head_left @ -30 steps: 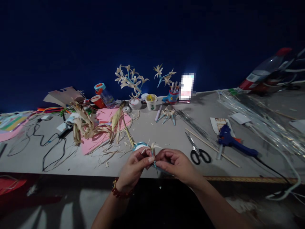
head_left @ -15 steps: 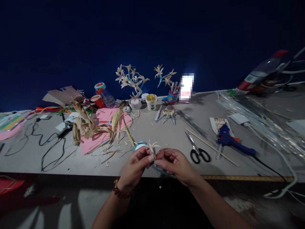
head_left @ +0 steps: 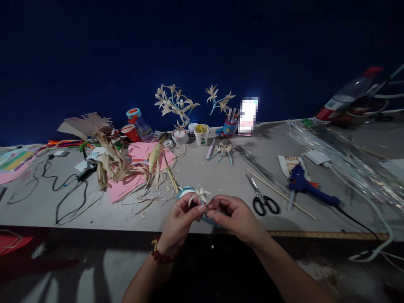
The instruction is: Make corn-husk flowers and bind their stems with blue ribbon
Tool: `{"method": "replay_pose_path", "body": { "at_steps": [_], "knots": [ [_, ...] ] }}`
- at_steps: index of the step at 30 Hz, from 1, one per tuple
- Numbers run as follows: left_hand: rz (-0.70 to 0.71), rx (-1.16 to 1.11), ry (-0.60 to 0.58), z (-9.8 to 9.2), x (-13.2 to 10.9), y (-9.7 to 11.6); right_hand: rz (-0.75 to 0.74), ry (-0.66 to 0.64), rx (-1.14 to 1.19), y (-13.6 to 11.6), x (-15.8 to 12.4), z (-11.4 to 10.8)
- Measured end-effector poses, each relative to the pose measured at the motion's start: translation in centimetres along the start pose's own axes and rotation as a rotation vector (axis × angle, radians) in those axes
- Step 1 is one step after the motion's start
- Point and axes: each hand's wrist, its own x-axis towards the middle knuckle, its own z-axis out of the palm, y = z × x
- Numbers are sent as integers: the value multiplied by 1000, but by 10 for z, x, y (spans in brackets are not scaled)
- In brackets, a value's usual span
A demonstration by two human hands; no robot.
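One flower [head_left: 200, 195] near middle, pinched in left hand [head_left: 184, 213], right hand [head_left: 232, 213] with fingers curled beside it, grip unclear, one scissors [head_left: 260, 195], one glue gun [head_left: 311, 189] right, two sprays [head_left: 181, 113] far middle, bottle [head_left: 347, 92] far right, label illegible.

2 hands [head_left: 181, 214], 2 standing flower sprays [head_left: 180, 111], 1 pair of scissors [head_left: 259, 195], 1 glue gun [head_left: 303, 186], 1 bracelet [head_left: 157, 255].

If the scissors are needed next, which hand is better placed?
Likely the right hand: the scissors lie just to its right, handles nearer the person. The left hand is farther away, pinching the pale flower.
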Motion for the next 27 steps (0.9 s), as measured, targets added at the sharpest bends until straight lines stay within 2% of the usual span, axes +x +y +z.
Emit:
{"method": "replay_pose_path", "body": {
  "at_steps": [10,21,27],
  "knots": [
    [-78,-153,-70,2,1,3,176,7,181,-3,1,1],
    [-93,-175,-48,0,6,3,69,-8,59,-4,6,0],
    [34,-22,55,2,6,-3,-25,46,-202,-1,4,-4]
  ]
}}
